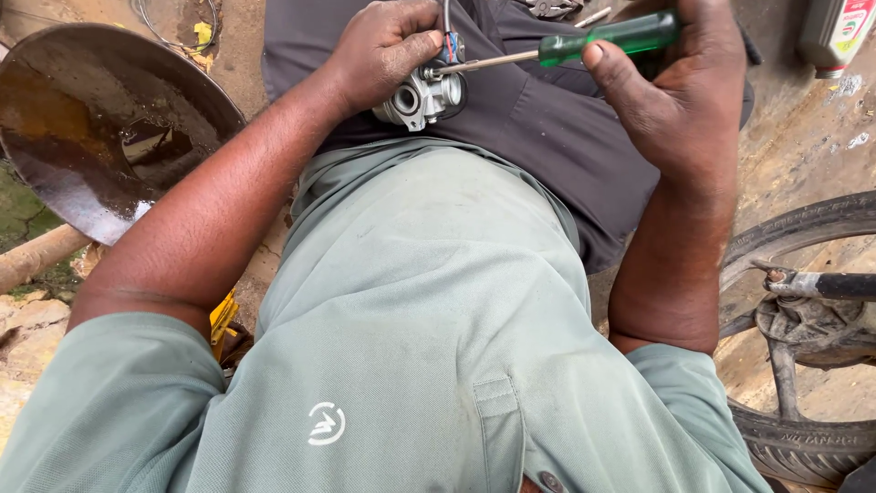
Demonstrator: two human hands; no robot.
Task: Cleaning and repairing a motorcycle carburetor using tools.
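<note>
Closest to the camera is the person's grey-green shirt (411,319), and everything else is placed relative to it. Just above the shirt, over the dark trousers (538,119), the left hand (388,50) is closed around a small metal part (422,96) with round openings; a thin cable (446,14) comes up from it. To the right of this, the right hand (675,82) is closed around the green handle of a screwdriver (584,46), and its metal tip touches the part. Left of the shirt, a rusty round pan (100,128) lies on the ground. Right of the shirt is a tyre (803,438). Far up right stands a plastic bottle (835,32).
</note>
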